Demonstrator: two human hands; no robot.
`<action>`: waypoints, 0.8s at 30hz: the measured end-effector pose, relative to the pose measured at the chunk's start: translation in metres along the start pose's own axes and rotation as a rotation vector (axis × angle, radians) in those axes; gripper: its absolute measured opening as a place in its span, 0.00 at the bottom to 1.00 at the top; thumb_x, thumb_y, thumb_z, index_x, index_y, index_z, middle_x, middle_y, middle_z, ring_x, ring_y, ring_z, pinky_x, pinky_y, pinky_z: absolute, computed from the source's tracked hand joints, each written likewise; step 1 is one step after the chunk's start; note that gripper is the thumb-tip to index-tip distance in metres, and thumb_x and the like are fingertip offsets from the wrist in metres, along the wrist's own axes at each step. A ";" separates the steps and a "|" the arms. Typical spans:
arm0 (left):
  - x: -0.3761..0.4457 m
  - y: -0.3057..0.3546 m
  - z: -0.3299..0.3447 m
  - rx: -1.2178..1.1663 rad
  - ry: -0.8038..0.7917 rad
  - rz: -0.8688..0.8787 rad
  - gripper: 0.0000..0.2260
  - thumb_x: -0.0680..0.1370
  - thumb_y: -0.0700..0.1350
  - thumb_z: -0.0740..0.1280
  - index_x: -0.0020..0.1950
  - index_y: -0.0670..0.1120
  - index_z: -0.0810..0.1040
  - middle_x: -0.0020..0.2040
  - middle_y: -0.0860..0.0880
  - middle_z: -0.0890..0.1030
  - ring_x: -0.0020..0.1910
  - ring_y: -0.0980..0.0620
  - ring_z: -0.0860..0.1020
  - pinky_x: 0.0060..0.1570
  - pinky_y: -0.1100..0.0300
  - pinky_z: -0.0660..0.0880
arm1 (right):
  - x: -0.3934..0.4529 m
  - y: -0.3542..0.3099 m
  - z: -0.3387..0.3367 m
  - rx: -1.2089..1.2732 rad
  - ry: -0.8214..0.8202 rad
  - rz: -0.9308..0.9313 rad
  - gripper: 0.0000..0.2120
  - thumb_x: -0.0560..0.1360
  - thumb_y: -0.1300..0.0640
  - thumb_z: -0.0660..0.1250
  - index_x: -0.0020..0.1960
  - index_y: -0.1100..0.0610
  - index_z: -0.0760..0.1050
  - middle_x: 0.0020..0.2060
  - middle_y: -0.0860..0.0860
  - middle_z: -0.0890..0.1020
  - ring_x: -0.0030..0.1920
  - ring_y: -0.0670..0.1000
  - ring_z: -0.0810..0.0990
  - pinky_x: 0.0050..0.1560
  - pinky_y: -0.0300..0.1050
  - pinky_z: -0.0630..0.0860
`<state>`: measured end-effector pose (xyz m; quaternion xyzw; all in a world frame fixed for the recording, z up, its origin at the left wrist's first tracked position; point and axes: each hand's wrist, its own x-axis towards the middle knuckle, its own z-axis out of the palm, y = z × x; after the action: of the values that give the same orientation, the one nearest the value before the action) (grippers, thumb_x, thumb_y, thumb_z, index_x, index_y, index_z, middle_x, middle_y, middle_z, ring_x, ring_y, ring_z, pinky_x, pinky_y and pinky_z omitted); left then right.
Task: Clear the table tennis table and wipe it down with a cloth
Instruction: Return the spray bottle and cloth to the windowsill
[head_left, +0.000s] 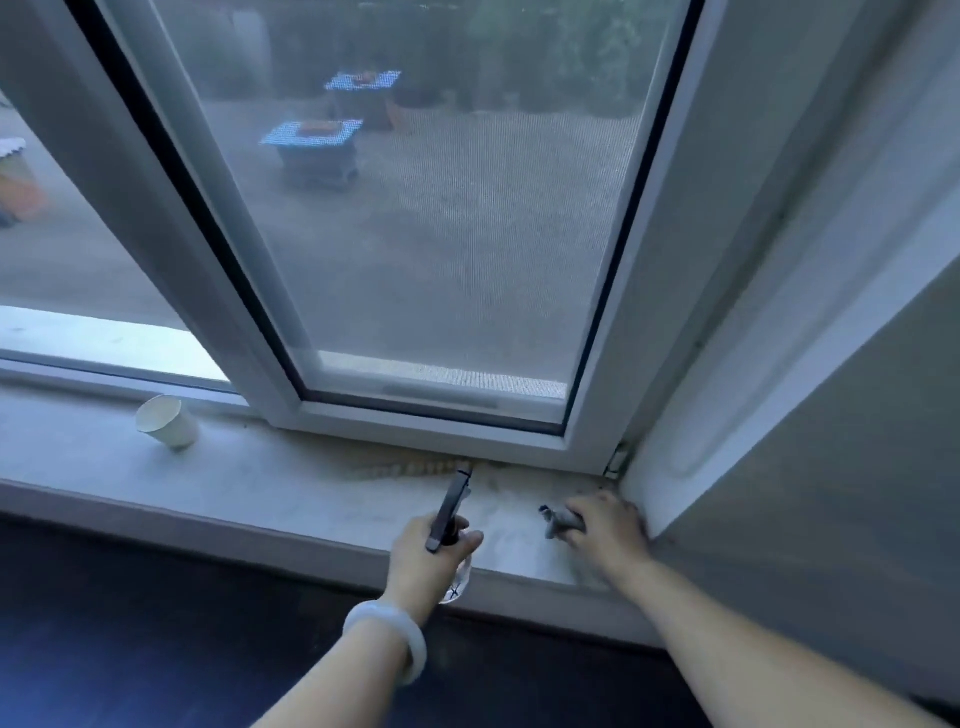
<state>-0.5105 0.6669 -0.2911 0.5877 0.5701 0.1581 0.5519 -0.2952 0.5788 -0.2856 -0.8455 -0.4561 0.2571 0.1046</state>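
Note:
I face a window, not the table tennis table, which is out of sight. My left hand (423, 558) grips a clear spray bottle (451, 512) by its neck; the dark nozzle points toward the window frame, over the white sill (291, 499). My right hand (605, 530) rests on the sill near the right corner, fingers curled over a small grey cloth (558, 519) that lies bunched on the stone. A pale bangle (395, 631) circles my left wrist.
A white paper cup (167, 421) lies tilted on the sill at the left. The window frame (441, 426) with its insect screen stands behind the sill. A wall edge (727, 415) closes the right side. Below the sill the surface is dark.

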 end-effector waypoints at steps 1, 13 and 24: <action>0.006 0.001 0.003 0.008 -0.004 0.005 0.08 0.70 0.49 0.76 0.45 0.51 0.81 0.37 0.59 0.83 0.40 0.63 0.80 0.45 0.58 0.78 | 0.003 0.002 0.004 -0.032 -0.024 0.008 0.09 0.71 0.47 0.72 0.38 0.33 0.76 0.44 0.45 0.77 0.59 0.53 0.73 0.55 0.48 0.64; 0.037 -0.001 0.030 0.141 -0.026 0.083 0.07 0.70 0.48 0.76 0.43 0.53 0.80 0.38 0.56 0.82 0.40 0.63 0.79 0.37 0.67 0.71 | 0.009 0.042 0.071 -0.106 -0.275 0.084 0.28 0.83 0.47 0.53 0.80 0.50 0.49 0.80 0.52 0.47 0.79 0.55 0.46 0.77 0.48 0.45; 0.057 -0.002 0.046 0.241 -0.032 0.171 0.07 0.71 0.48 0.75 0.42 0.45 0.82 0.41 0.61 0.80 0.42 0.59 0.79 0.43 0.60 0.72 | 0.034 0.039 0.063 -0.225 -0.141 -0.017 0.30 0.83 0.52 0.54 0.80 0.53 0.45 0.79 0.49 0.39 0.78 0.52 0.39 0.76 0.51 0.41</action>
<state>-0.4569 0.6931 -0.3332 0.6986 0.5241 0.1255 0.4707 -0.2854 0.5817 -0.3663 -0.8277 -0.4956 0.2624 -0.0209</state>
